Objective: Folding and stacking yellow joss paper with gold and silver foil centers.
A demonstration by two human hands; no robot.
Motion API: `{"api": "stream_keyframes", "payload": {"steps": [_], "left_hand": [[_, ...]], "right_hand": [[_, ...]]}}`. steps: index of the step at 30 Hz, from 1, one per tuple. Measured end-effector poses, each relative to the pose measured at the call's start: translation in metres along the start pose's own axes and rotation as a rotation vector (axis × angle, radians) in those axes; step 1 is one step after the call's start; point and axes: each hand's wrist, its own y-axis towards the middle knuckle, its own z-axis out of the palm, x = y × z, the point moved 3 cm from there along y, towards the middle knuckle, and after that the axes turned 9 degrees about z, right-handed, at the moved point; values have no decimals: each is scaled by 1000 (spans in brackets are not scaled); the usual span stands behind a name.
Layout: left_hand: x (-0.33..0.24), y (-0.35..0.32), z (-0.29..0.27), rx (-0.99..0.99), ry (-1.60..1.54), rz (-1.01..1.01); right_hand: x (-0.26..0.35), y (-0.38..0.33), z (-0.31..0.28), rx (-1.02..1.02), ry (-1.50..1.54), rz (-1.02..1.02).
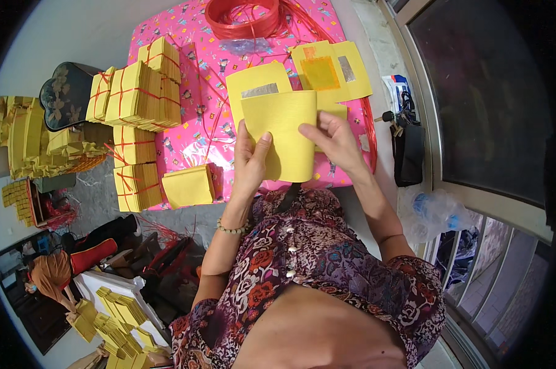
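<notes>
Both hands hold a yellow paper sheet upright above the near side of the table, its right side curving round as if bent back. My left hand grips the lower left edge, thumb across the front. On the right edge, my right hand presses with thumb and fingers. Behind it lie more yellow sheets, one with a silver patch and another with an orange square. A small folded yellow stack sits at the table's near edge, left of my hands.
Yellow paper bundles tied with red string stand along the table's left side. A red string coil lies on the pink patterned tablecloth. A black case rests by the window at right. Another person handles yellow paper at lower left.
</notes>
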Motion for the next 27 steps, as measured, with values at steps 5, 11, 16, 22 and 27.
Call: {"api": "stream_keyframes", "payload": {"steps": [5, 11, 16, 22, 27], "left_hand": [[2, 1, 0, 26, 52, -19], [2, 1, -4, 8, 115, -36], [3, -1, -3, -61, 116, -10], [2, 7, -8, -54, 126, 12], [-3, 14, -14, -118, 141, 31]], "right_hand": [[-14, -3, -5, 61, -39, 78], [-38, -1, -8, 109, -192, 148], [-42, -6, -8, 100, -125, 107], [-49, -10, -8, 98, -206, 109], [-57, -17, -14, 149, -155, 187]]}}
